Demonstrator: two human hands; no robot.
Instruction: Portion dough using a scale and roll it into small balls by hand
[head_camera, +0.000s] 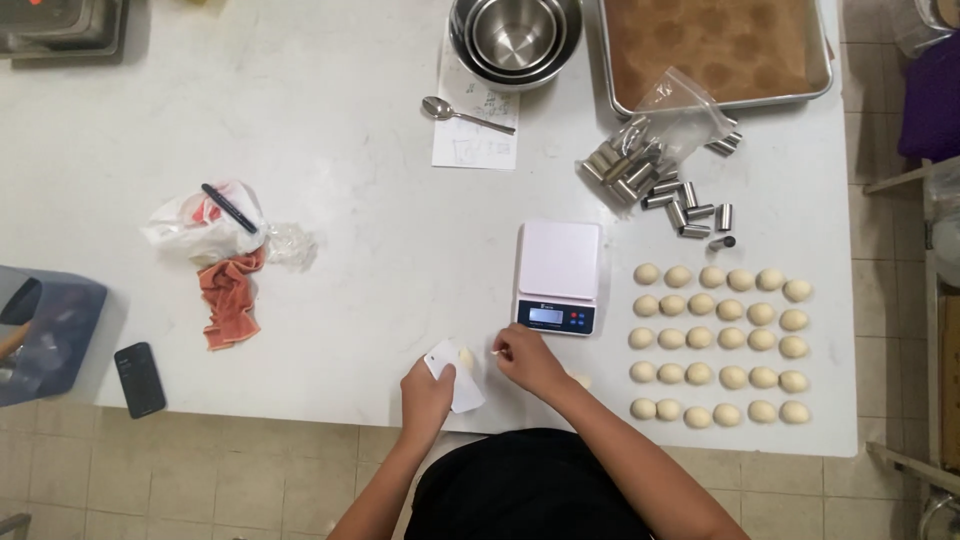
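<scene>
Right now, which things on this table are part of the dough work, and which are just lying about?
In use: left hand holding white scraper; right hand pinching a bit of dough; scale; dough balls.

Lying about: phone, orange cloth, spoon, steel bowls, metal tubes, baking tray.

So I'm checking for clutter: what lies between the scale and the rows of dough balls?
Nothing: the head view shows bare white table between the scale and the dough balls.

scale (557, 275) ahead, dough balls (718, 345) right
</scene>
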